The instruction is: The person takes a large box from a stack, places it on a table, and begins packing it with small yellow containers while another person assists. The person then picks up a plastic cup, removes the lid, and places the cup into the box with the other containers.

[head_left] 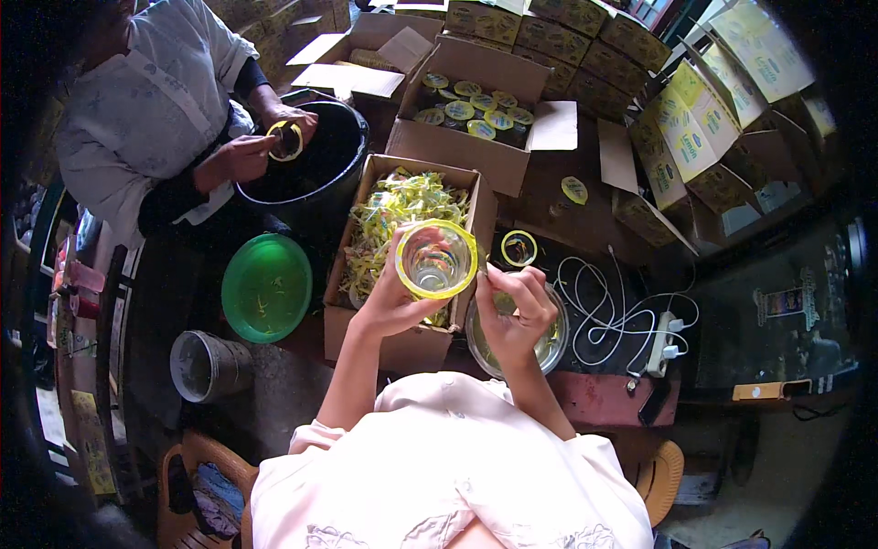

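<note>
My left hand (384, 306) is wrapped round a clear plastic cup (434, 261) with a yellow rim, its round end facing up toward me. At the right side of that rim, the thumb and fingertips of my right hand (517, 316) are pinched together; anything between them is too small to make out. Below the cup, yellow and whitish scraps (402, 201) fill an open cardboard box (389, 348). Under my right hand sits a round clear container (554, 352), partly hidden. Just beyond it stands another yellow-rimmed cup (519, 263).
At left, a co-worker's hands (242, 157) hold a yellow-rimmed cup over a black tub (358, 169). A green basin (265, 288) and grey bucket (212, 368) stand nearer. Lidded cups (485, 102) fill a far carton. White cables and a power strip (660, 343) lie right.
</note>
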Tool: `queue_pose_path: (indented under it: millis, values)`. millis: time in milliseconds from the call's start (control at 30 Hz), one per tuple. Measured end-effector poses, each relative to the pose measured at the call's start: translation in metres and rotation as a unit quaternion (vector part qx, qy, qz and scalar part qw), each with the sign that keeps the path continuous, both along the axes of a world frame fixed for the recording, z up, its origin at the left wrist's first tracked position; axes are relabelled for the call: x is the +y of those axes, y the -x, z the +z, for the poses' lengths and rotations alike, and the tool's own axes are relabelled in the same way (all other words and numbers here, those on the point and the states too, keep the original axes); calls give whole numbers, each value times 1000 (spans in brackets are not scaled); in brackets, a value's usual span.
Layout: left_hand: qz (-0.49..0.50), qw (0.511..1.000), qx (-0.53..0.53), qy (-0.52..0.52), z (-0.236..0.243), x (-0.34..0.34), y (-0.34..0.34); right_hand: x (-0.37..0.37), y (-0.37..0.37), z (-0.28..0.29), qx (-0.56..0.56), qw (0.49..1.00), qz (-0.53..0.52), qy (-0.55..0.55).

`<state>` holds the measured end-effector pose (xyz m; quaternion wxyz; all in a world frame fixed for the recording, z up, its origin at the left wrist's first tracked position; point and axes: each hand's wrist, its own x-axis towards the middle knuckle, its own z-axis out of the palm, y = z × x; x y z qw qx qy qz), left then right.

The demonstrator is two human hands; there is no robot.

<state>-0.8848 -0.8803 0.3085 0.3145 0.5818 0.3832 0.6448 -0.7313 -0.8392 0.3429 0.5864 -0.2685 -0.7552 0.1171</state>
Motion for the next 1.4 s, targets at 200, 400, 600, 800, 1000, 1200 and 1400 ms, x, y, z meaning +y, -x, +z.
queue_pose_path:
  millis: [200,400,600,800,1000,1200,1400]
  values:
    - [39,994,101,-8,3,-3,4,-2,1,-3,-3,1000,-12,-10]
    - [10,995,87,52,2,-5,3,4,2,0,-14,1000,-12,-2]
    - [7,981,190,25,-1,-3,9,8,2,-1,-17,1000,2,20]
    - [-21,998,62,-1,0,0,2,10,4,-2,1,999,25,25]
    - [36,999,4,9,-5,3,-5,7,3,-7,-3,999,23,39]
    - [0,999,25,20,-2,0,-2,9,3,-7,-13,999,16,25]
    - [7,998,48,42,-5,1,4,10,2,-4,-19,999,38,33]
